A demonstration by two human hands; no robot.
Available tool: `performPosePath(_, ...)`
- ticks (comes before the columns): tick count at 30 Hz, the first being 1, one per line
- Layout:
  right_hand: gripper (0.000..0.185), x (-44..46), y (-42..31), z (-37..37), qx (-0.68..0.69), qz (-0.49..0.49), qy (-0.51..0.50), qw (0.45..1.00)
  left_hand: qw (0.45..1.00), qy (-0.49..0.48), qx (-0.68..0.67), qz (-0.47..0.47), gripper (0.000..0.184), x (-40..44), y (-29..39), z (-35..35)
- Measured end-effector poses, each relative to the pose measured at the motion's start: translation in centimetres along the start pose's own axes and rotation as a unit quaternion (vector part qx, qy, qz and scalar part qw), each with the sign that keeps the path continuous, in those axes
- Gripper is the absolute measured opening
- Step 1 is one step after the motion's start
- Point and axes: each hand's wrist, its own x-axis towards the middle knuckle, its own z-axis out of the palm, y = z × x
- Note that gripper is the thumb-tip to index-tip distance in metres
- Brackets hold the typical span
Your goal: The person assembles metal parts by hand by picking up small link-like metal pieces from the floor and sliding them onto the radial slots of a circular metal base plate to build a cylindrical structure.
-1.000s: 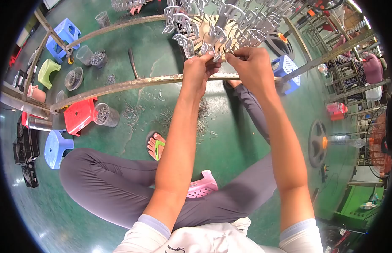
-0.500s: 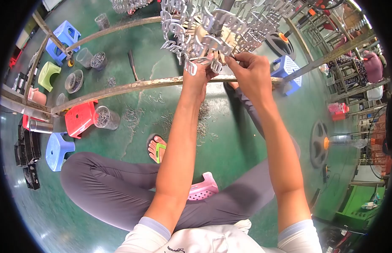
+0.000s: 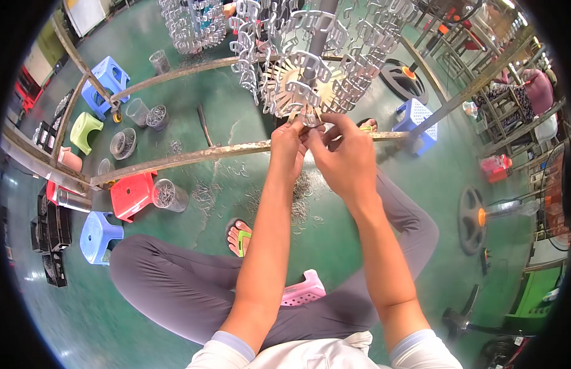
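A round rack with a grey central pole (image 3: 319, 43) and a pale slotted disc (image 3: 291, 83) stands before me, hung with many silver looped metal pieces (image 3: 359, 58). At its near lower edge my left hand (image 3: 288, 147) has its fingers closed around a small silver metal piece (image 3: 309, 119). My right hand (image 3: 342, 157) is beside it, thumb and fingers pinched close to the same piece. What the right fingertips grip is hidden behind the hand. Both hands are just above the worn metal bar (image 3: 230, 149) of a frame.
Loose metal bits (image 3: 301, 197) lie scattered on the green floor. Tubs of small parts (image 3: 169, 194) stand at left near a red stool (image 3: 132, 194) and blue stools (image 3: 101, 235). A pink stool (image 3: 305, 289) is between my legs. A second loaded rack (image 3: 193, 27) hangs behind.
The view has shifted, so the floor items sit lower and further right. My right hand has come down and left, closer to my left hand at the rack's lower edge.
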Motion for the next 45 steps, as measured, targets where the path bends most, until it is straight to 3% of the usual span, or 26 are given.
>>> performPosePath(5,0.023,1.2,0.9,1.3,0.079,0.018,-0.062,0.995,1.0,0.022,0.016,0.002,0.026,-1.1,0.2,0.2)
performPosePath(8,0.023,0.7,0.9,1.7,0.104,0.006,-0.027,0.994,0.995,0.072,0.071,-0.019,0.028,-3.3,2.1,1.1)
performPosePath(11,0.022,0.0,1.4,1.6,0.018,-0.048,-0.003,0.999,0.943,0.107,0.316,0.006,0.032,-5.5,3.2,0.4)
performPosePath(14,0.02,-1.1,1.3,1.8,0.046,-0.061,0.025,0.997,0.891,0.105,0.44,0.041,0.033,-9.0,5.0,2.5)
performPosePath(17,0.019,-2.2,0.8,1.4,0.059,-0.044,0.027,0.997,0.843,0.092,0.503,0.169,0.029,-10.1,4.9,2.8)
performPosePath(21,0.017,-3.2,0.7,0.7,0.038,-0.047,0.014,0.998,0.881,0.091,0.401,0.233,0.022,-10.4,4.8,4.0)
performPosePath(24,0.018,-3.2,0.9,0.4,0.007,-0.107,-0.001,0.994,0.843,0.072,0.452,0.282,0.023,-10.3,4.4,3.9)
performPosePath(28,0.017,-3.1,1.4,0.2,0.028,-0.114,-0.052,0.992,0.853,0.069,0.415,0.308,0.022,-9.7,3.6,2.8)
performPosePath(31,0.024,-2.2,3.8,-0.4,0.144,-0.078,-0.119,0.979,0.87,0.065,0.376,0.312,0.02,-9.2,3.7,2.4)
performPosePath(33,0.02,-2.1,9.6,1.2,0.155,0.018,-0.103,0.982,0.868,0.075,0.384,0.306,0.019,-9.1,4.1,2.4)
performPosePath(35,0.028,-2.8,19.8,4.3,-0.003,0.062,-0.119,0.991,0.885,0.068,0.365,0.282,0.021,-9.1,4.5,2.2)
performPosePath(37,0.037,-5.3,27.1,6.0,-0.157,0.182,-0.264,0.934,0.889,0.06,0.354,0.283,0.022,-8.8,4.5,1.9)
performPosePath(39,0.049,-8.1,32.2,7.7,-0.175,0.32,-0.335,0.869,0.897,0.05,0.346,0.271,0.023,-9.0,4.8,1.7)
performPosePath(42,0.058,-12.6,35.2,9.7,-0.306,0.158,-0.265,0.901,0.902,0.049,0.342,0.26,0.024,-9.0,5.5,1.4)
performPosePath(45,0.059,-14.7,33.8,10.1,-0.291,0.094,-0.371,0.877,0.892,0.063,0.377,0.241,0.026,-9.4,6.6,1.2)
